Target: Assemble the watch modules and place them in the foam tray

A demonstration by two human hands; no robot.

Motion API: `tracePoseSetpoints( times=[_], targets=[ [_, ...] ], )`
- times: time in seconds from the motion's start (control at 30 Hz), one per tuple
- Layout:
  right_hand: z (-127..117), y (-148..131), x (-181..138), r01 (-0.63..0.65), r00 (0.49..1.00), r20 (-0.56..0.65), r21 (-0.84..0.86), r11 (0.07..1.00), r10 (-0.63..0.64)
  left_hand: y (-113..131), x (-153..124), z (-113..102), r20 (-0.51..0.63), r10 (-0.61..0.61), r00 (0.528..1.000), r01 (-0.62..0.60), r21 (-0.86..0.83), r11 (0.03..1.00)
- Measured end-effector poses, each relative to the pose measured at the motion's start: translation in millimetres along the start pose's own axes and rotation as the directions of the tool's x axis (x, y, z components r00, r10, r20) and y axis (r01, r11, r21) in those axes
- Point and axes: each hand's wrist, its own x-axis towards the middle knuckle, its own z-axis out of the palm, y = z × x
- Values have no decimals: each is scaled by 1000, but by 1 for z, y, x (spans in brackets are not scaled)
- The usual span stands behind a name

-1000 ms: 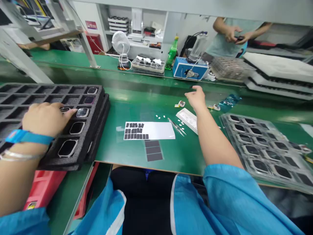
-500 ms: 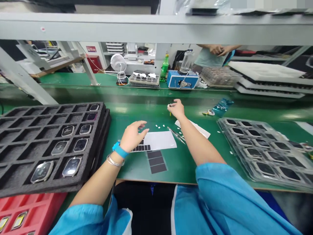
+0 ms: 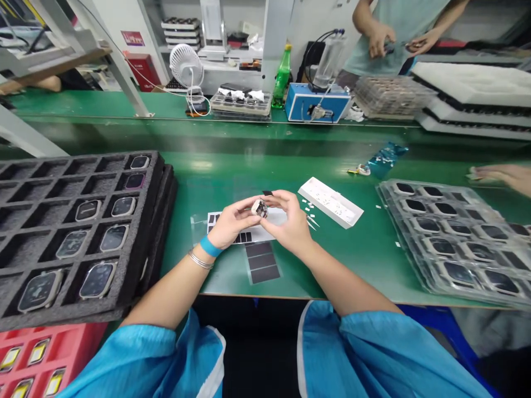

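You're holding a small watch case (image 3: 260,208) up off the green bench (image 3: 357,249), pinched between the fingertips of your left hand (image 3: 231,222) and your right hand (image 3: 291,221). It's pale and silvery, with dark insides turned up toward you, tilted slightly, right in front of you.

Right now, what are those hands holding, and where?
A small watch body, pinched by its edges between the fingers of the left hand and the right hand.
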Motion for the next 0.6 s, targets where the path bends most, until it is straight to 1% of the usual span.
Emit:
tracePoseSetpoints(
  times=[0.07, 0.13, 0.23, 0.3, 0.37, 0.43, 0.6],
  targets=[
    [-1, 1, 1, 12, 999, 32, 73, 997, -15, 2, 0, 0, -28, 10, 1000, -10, -22, 1000],
    [-2, -1, 1, 32, 999, 20, 90, 995, -34, 4, 0, 0, -63, 15, 998, -18, -37, 999],
    [-3, -4, 0, 66, 997, -40, -39, 997, -67, 4, 1, 0, -80, 65, 995, -67, -23, 998],
    [-2, -5, -1, 104, 993, -35, -109, 989, -108, 2, 1, 0, -81, 139, 987, -138, 20, 990],
    [0, -4, -1, 126, 991, -22, -134, 983, -130, -1, 2, -1, -83, 210, 974, -203, 77, 976],
    [1, -3, -1, 121, 992, -21, -147, 982, -125, -2, 2, -1, -82, 248, 965, -237, 120, 964],
    [3, -2, -3, 93, 995, -26, -123, 988, -97, -3, 2, -3, -93, 248, 964, -234, 144, 962]
  ],
)
